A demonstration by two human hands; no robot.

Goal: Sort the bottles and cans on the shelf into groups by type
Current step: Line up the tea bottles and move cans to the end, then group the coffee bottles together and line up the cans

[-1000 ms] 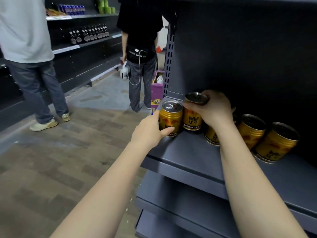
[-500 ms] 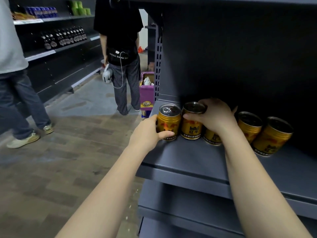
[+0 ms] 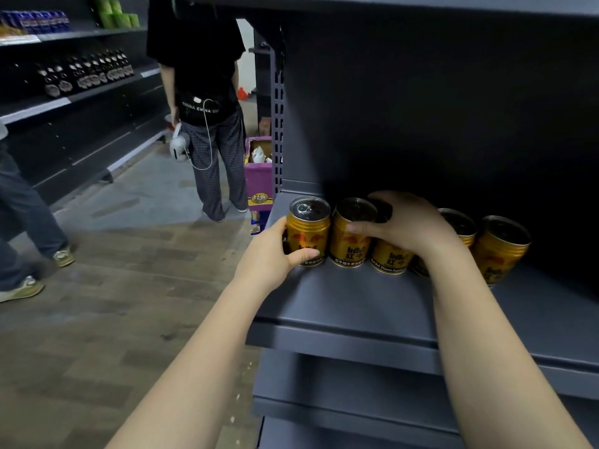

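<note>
1. The left hand wraps the leftmost gold can: its thumb lies across the lower front of the can, the other fingers curl behind it out of view, and the forearm runs down toward the lower left.
2. The right hand is cupped over the tops of the next cans, thumb pressed flat on the front of the second gold can and fingers curled over the rim behind; the wrist sits above the third gold can, and the forearm drops to the lower right.
3. All the cans stand on the grey shelf near its left end, in a row close to the front edge.
4. Each can is upright, long axis vertical, pull-tab lid facing up and label facing out.
5. Two more gold cans stand to the right of the right wrist, one partly hidden behind it.
6. A person in a black shirt stands in the aisle beyond, beside a purple carton.
</note>
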